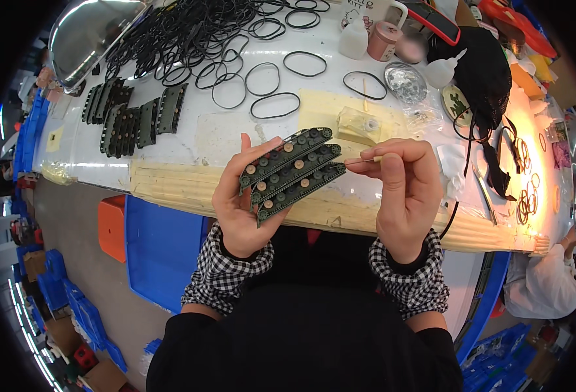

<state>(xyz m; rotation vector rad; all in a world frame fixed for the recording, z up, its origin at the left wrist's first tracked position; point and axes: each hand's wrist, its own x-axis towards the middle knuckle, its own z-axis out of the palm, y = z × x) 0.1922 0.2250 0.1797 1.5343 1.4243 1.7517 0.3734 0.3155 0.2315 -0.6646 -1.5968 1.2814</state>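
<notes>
While the left hand [242, 202] fans three green track pieces [292, 171] face-up above the table [170, 147], the right hand [402, 189], just beside them, pinches a thin stick [361, 160] aimed at their ends.
</notes>
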